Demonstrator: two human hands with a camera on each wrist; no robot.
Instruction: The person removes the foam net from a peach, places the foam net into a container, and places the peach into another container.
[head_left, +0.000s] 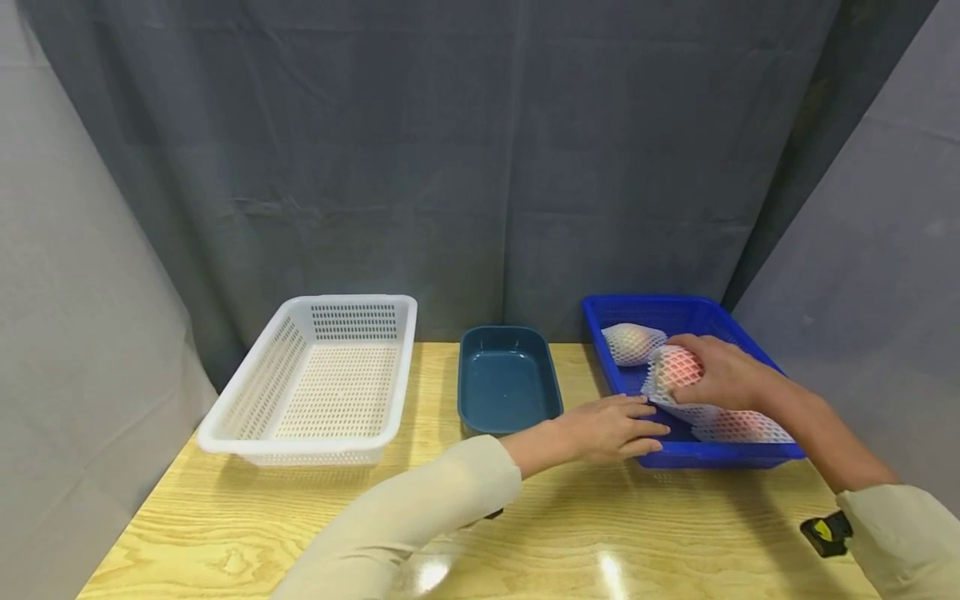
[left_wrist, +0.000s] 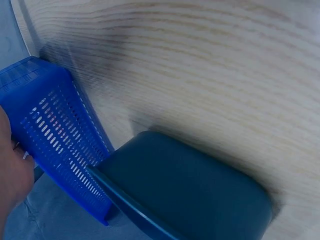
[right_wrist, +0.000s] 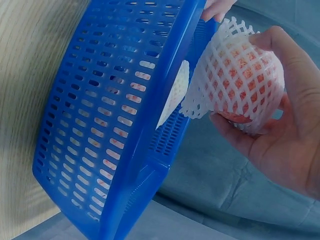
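In the head view my right hand (head_left: pixel 723 375) grips a red apple (head_left: pixel 678 367) wrapped in a white foam net, above the blue basket (head_left: pixel 723 455). Thumb and fingers curl round the fruit in the right wrist view, and the net's loose end (right_wrist: pixel 197 102) points toward the basket. My left hand (head_left: pixel 611 427) reaches over the basket's near left rim with its fingers extended, fingertips close to the net. Inside the basket lie a pale netted fruit (head_left: pixel 630 343) at the back and a reddish netted fruit (head_left: pixel 738 425) at the front, partly hidden by my right arm.
A dark teal tray (head_left: pixel 507 379) stands between the blue basket and a white perforated basket (head_left: pixel 345 392) at the left. All stand on a light wooden table (head_left: pixel 600 533). Grey curtains (head_left: pixel 375 167) enclose the back and both sides.
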